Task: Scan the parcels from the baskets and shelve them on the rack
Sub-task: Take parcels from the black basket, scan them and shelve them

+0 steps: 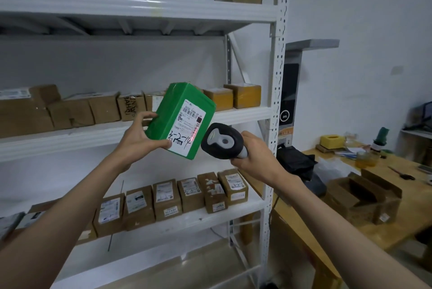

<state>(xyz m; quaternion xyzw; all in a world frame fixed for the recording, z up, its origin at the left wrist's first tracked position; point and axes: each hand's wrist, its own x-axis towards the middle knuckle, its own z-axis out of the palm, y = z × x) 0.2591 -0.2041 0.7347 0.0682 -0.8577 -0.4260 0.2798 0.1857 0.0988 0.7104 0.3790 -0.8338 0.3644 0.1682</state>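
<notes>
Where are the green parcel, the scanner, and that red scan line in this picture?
green parcel point(171, 110): head view, on its bare green face.
scanner point(221, 141): head view, on its black head.
red scan line point(195, 133): head view, on the white label.

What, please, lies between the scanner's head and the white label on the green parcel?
Nothing solid: in the head view, the scanner sits just clear of the green parcel, and only its red light falls on the label.
</notes>
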